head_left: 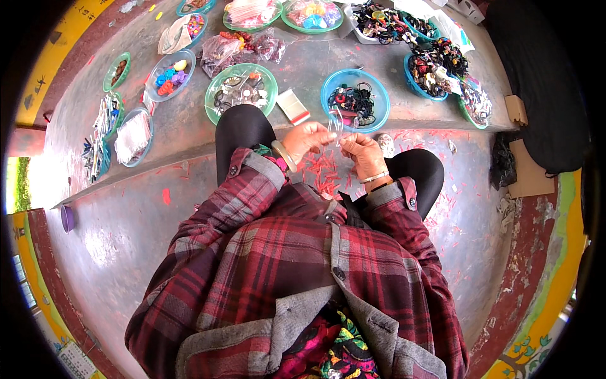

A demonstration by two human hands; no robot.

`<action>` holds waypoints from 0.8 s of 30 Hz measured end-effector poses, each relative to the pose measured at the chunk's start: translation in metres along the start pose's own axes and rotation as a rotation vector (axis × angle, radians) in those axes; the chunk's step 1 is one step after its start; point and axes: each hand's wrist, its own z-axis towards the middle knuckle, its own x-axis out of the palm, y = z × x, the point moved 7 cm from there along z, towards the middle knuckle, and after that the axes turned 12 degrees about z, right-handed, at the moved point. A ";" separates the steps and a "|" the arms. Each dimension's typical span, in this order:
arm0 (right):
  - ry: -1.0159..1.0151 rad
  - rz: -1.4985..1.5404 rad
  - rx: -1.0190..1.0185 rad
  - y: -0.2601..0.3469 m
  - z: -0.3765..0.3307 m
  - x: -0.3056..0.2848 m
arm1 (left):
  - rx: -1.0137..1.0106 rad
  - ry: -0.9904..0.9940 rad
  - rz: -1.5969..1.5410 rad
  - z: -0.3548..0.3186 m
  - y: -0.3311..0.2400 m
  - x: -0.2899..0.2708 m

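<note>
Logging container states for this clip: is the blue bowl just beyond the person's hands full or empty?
Partly filled, not empty. The blue bowl holds a loose heap of dark bands with a few red bits, and bare blue bottom shows around the heap.

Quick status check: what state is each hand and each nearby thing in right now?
left hand: closed, pinching the clear packet
right hand: closed, pinching the same packet
clear packet: held up between both hands
blue bowl: upright, holding dark bands
green bowl: upright, holding mixed small items
</note>
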 end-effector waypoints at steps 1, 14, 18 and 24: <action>-0.004 -0.012 -0.004 0.000 -0.001 0.002 | 0.022 0.038 0.070 -0.001 0.002 0.005; -0.041 -0.066 -0.015 -0.001 -0.002 0.001 | 0.128 -0.001 0.182 -0.004 -0.006 0.006; -0.028 -0.110 -0.020 0.003 -0.004 0.004 | 0.122 -0.001 0.233 -0.002 0.000 0.005; -0.084 -0.103 -0.077 0.006 -0.005 0.004 | 0.134 0.010 0.231 -0.003 -0.003 0.008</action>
